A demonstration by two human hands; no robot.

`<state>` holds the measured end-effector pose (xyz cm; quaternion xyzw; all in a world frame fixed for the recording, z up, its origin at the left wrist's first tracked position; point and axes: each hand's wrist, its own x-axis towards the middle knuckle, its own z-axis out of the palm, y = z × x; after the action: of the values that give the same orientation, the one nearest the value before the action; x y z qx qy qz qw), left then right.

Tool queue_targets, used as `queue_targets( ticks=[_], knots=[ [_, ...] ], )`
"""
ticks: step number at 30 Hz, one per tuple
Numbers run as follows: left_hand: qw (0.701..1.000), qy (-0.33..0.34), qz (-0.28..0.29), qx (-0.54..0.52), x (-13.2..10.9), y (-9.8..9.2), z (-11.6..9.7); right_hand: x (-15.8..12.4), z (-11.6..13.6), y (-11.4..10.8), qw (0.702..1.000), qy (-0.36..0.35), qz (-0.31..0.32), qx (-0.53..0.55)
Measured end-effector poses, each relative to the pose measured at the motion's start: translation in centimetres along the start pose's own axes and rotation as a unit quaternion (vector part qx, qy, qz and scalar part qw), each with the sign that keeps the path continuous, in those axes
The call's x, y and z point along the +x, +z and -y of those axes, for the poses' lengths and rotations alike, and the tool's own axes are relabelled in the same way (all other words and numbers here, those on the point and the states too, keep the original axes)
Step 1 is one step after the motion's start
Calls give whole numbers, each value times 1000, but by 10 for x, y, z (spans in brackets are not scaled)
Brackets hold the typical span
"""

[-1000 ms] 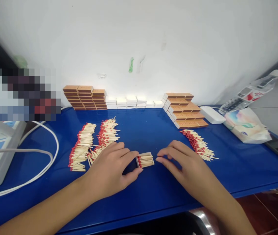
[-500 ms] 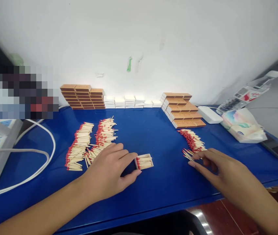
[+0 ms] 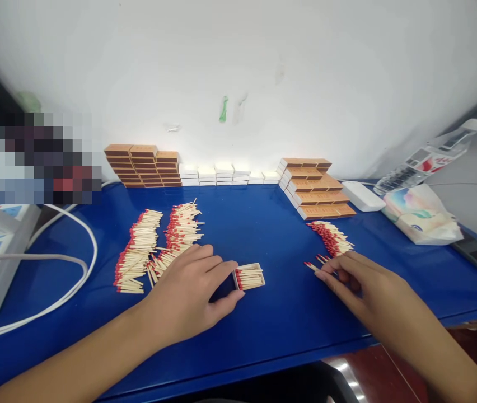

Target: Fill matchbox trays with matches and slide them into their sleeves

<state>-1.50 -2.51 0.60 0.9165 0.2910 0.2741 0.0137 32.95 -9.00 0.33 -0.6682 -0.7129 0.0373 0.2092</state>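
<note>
Here, my left hand has thumb and forefinger clamped on the left end of a small open box of matches on the table. My right hand pinches a match near the right-hand pile, red tip outward. The box looks light and crushable, so a gentle hold suits it; matches seem stiff but snappable, best gripped by their bare ends
</note>
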Motion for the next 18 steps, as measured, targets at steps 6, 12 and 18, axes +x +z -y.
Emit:
queue_targets(
  ticks=[6,12,18],
  knots=[
    [1000,-1,-1,4,1,0,2,2,1,2,1000,-14,-4,14],
    [1000,2,3,-1,2,1,2,4,2,1,1000,-17,3,21],
    [1000,-1,6,-4,1,0,2,5,-2,5,999,-23,-10,26]
  ],
)
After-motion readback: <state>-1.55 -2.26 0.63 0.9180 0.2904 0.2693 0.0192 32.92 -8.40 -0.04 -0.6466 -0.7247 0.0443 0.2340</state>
